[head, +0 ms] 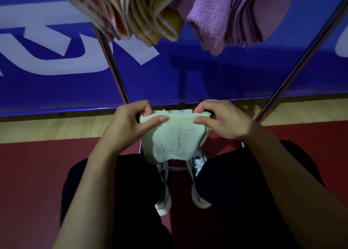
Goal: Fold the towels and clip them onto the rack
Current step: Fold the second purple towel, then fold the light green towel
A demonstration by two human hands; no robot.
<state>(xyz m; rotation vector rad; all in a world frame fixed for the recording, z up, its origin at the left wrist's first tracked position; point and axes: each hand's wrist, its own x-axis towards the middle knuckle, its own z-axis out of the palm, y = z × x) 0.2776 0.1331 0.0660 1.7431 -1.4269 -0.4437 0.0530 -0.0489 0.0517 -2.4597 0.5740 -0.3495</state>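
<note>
A blue banner (188, 75) backs two rack poles (113, 64). Three folded towels (235, 17) hang above, tops cut off, clips unseen. Two hands, left (130, 124) and right (222, 120), pinch one pale green towel (173, 135) by its upper corners, over two shoes (197, 175).

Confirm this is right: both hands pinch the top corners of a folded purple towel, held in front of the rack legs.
Wrong colour. The towel pinched by the left hand and right hand is pale green; the purple towels hang above. The head view shows it.
</note>
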